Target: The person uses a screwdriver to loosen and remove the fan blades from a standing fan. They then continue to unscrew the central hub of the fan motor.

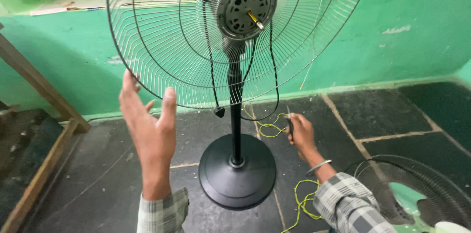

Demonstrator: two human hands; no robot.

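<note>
Dark stone floor (392, 115) with pale joints, bounded behind by a green painted wall (407, 51) carrying a ledge of small items; wooden planks (34, 174) are seen leaning and lying at the left. A pedestal fan (235, 90) is shown standing upright at the centre of the floor, on a round black base (237, 179) with a black pole (236, 125); only the rear wire guard (162, 41) is fitted, chrome-coloured and dish-shaped, with the grey motor housing (244, 5) exposed and a bare brass-tipped shaft (255, 19) projecting from it; no blade is mounted. A black cord (216, 90) is draped down across the guard, ending in a small black piece beside the pole. The left hand (147, 130) is raised with fingers spread, the grip open, its fingertips at the lower rim of the guard; whether contact is made cannot be told. The right hand (301, 135) is held low, to the right of the pole, the grip closed on a small dark-handled tool (289, 120); a thin yellow-green wire (267, 127) runs from near this hand and trails in loops on the floor. A second wire guard (417, 189) lies flat on the floor at the lower right.
</note>
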